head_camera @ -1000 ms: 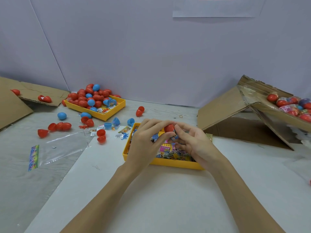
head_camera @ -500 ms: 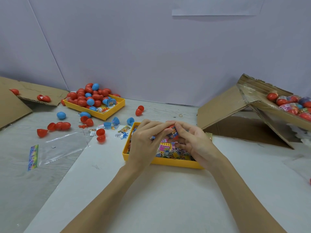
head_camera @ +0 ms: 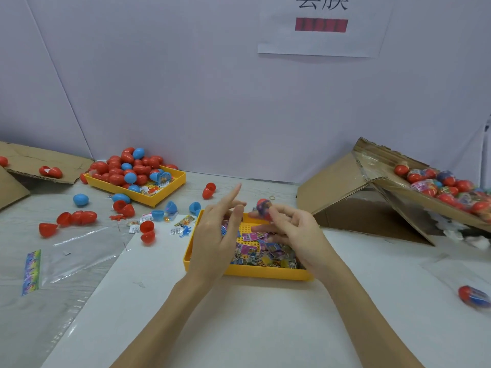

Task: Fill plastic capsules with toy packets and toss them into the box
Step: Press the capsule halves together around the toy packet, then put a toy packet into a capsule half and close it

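Observation:
My right hand [head_camera: 295, 229] pinches a filled red-capped capsule [head_camera: 263, 207] at its fingertips, above the near yellow tray [head_camera: 255, 272] of toy packets [head_camera: 263, 252]. My left hand [head_camera: 218, 235] hovers beside it over the tray's left part, fingers straight and spread, holding nothing. The tilted cardboard box [head_camera: 398, 187] at the right holds several filled capsules [head_camera: 446, 187]. A second yellow tray [head_camera: 159, 197] at the back left is heaped with empty red and blue capsules [head_camera: 130, 168].
Loose capsule halves [head_camera: 77, 217] and small packets [head_camera: 180, 225] lie scattered left of the near tray. A clear plastic bag [head_camera: 79, 251] lies at the left. One filled capsule [head_camera: 474, 296] rests on the table at the far right. Cardboard flaps [head_camera: 32, 160] sit at the far left.
Both hands were together closing the capsule. Now my left hand has let go and opened, and my right hand alone holds the closed capsule, lifted slightly.

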Demonstrator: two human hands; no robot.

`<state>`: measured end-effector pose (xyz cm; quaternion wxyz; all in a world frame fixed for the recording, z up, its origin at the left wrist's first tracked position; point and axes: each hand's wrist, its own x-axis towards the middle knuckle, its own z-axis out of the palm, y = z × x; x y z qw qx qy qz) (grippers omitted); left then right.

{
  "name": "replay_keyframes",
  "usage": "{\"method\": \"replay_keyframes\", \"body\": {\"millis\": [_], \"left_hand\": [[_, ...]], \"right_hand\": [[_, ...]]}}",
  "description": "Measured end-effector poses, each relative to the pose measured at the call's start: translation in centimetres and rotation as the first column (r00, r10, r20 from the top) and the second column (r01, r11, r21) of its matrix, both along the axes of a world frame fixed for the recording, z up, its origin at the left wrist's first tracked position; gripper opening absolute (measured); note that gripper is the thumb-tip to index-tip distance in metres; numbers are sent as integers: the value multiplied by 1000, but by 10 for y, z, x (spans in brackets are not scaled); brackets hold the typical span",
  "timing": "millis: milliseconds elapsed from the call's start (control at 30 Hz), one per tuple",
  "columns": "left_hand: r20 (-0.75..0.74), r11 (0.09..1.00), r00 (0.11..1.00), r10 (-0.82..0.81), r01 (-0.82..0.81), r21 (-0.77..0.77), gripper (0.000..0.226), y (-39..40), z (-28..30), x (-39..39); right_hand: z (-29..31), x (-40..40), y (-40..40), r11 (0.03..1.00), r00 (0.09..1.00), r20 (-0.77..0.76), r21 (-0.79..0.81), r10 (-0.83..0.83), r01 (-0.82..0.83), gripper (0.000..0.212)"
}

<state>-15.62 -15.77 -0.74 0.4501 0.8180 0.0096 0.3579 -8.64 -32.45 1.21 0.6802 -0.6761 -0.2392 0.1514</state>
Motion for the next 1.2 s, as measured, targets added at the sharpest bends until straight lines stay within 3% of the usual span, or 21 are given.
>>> {"method": "replay_keyframes", "body": {"millis": [67, 133, 200, 233, 300, 400, 533, 633, 733, 800, 867, 967, 1067, 1200], "left_hand": [[-29, 994, 999, -17, 14, -105, 51, 4, -1, -1], [-35, 988, 999, -13, 7, -152, 49, 7, 0, -1], [-46, 989, 999, -1, -6, -149, 44, 6, 1, 0], [-50, 992, 999, 7, -13, -127, 43, 6, 1, 1], [-75, 998, 997, 14, -19, -61, 41, 5, 0, 3], [-114, 1000, 993, 14, -12, 14, 30, 8, -5, 6], [-156, 997, 988, 21, -9, 75, 14, 8, -5, 4], [-219, 994, 976, -21, -2, -106, 12, 13, -1, 3], [-260, 896, 963, -70, -54, -440, 15, 31, 5, 10], [-297, 862, 955, -6, -145, -485, 16, 52, 7, 22], [-333, 899, 937, 110, -236, -368, 14, 78, 10, 37], [-335, 918, 855, 396, -383, 109, 16, 128, 12, 63], [-281, 725, 720, 635, -429, 539, 23, 179, 15, 82], [-311, 563, 552, 774, -374, 737, 31, 215, 11, 92]], "right_hand": [[17, 12, -9, 952, 982, -191, 301, 1, 58, 40], [40, 30, -27, 760, 925, -372, 622, 74, 189, 40], [60, 47, -45, 610, 903, -427, 730, 54, 309, 43], [64, 52, -50, 613, 901, -433, 716, 14, 334, 47], [60, 55, -49, 719, 899, -433, 604, -66, 343, 54], [33, 42, -37, 903, 937, -335, 367, -97, 224, 42], [0, 19, -11, 999, 995, -93, 16, -42, 44, 32], [-15, 10, 3, 957, 987, 158, -282, -25, 70, 29], [-20, 8, 4, 928, 965, 260, -356, -14, 109, 28], [-21, 7, 4, 914, 950, 312, -385, 0, 127, 29], [-22, 7, 5, 905, 942, 336, -404, 8, 136, 29], [-22, 6, 6, 898, 939, 343, -415, 5, 146, 30], [-22, 6, 5, 888, 937, 350, -432, 6, 156, 30], [-23, 6, 6, 881, 935, 355, -443, 1, 167, 30]]}}
